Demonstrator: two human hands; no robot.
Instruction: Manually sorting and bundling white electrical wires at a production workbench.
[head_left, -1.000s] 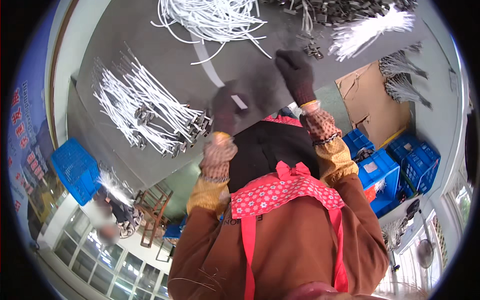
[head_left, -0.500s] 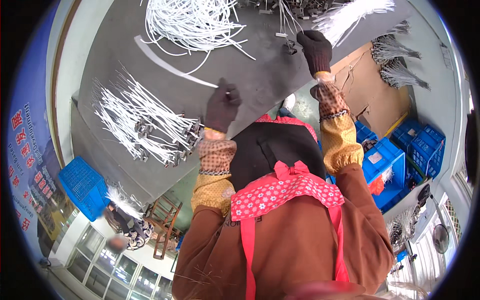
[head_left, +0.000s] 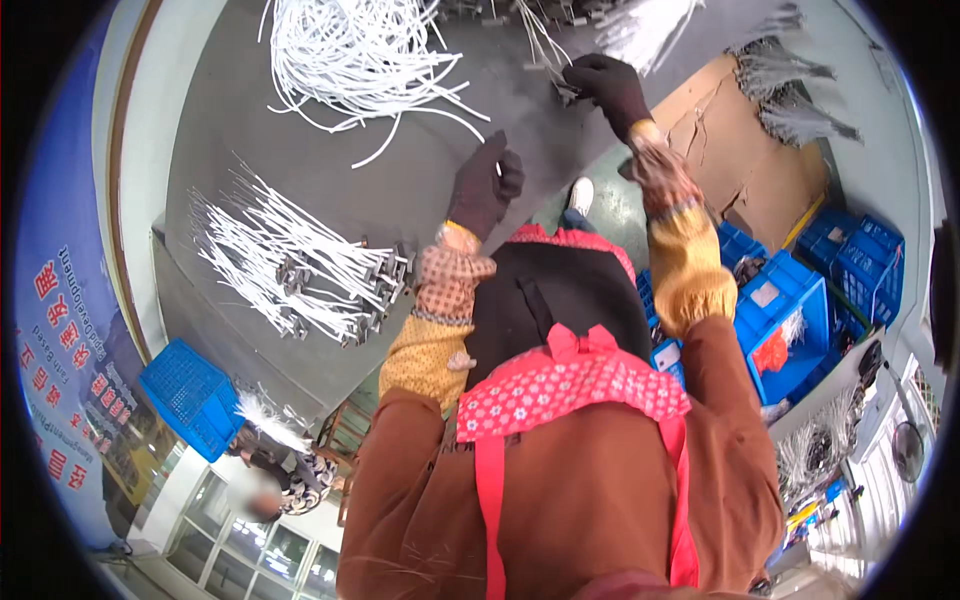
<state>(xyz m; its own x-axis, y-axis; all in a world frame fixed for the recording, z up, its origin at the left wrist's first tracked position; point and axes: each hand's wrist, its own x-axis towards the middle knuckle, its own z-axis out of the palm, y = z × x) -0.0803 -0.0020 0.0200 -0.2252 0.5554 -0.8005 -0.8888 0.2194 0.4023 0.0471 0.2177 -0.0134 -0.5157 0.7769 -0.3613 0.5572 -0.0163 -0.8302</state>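
Observation:
My left hand (head_left: 487,185), in a dark knitted glove, is raised over the grey table (head_left: 400,200). Its fingers are closed on the end of a white tube (head_left: 450,112) that curves over from a loose pile of white tubes (head_left: 350,60). Farther up and right, my right hand (head_left: 607,90), gloved alike, pinches at thin wires (head_left: 541,40) running down from the table's far side. A small metal piece (head_left: 568,95) hangs by its fingertips, too blurred to make out well. The two hands are apart.
Bundled white-sleeved wires with dark metal ends (head_left: 300,260) lie at left. Dark metal parts (head_left: 575,12) and a white bundle (head_left: 648,30) sit at the far edge. Grey wire bundles (head_left: 785,85) are beyond cardboard (head_left: 710,150). Blue crates (head_left: 785,310) stand right, another crate (head_left: 190,395) lower left.
My left hand has moved up and right, and the tube's blurred sweep has become a short curve. My right hand has shifted slightly left, and the whole view has turned a little.

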